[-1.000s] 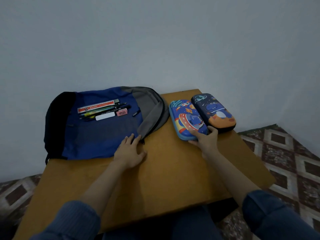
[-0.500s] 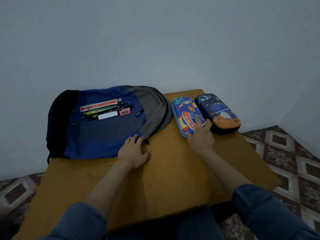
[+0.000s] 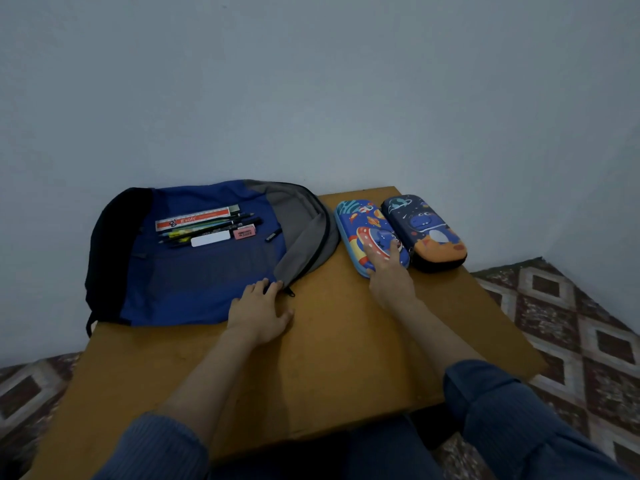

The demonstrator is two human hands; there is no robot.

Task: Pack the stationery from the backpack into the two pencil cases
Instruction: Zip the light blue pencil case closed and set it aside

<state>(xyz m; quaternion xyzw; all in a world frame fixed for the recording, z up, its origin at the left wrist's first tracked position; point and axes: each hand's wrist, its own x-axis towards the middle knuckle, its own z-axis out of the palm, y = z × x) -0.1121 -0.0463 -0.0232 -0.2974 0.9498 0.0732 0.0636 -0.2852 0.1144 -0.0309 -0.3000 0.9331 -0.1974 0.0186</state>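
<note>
So we've got our left hand (image 3: 260,310) flat on the wooden table (image 3: 346,358), fingers (image 3: 266,285) loosely spread and holding nothing, their tips touching the near edge of the open blue backpack (image 3: 194,271), right beside the zipper pull (image 3: 290,292). Past those fingertips, further up on the backpack's blue inner panel, the stationery sits in a little cluster: an orange-and-white ruler (image 3: 194,219), a bunch of pencils and pens (image 3: 207,228) just under it, a white eraser (image 3: 210,238) and a pink eraser (image 3: 245,233) side by side.

Our right hand (image 3: 389,271) is resting on top of the light blue pencil case (image 3: 367,230) with the rocket print, fingers (image 3: 374,252) spread flat across its near end, pressing rather than gripping. Just to the right of those fingers, touching the first case, is the dark navy pencil case (image 3: 424,230) with the dinosaur on it. Both cases look zipped closed.
</note>
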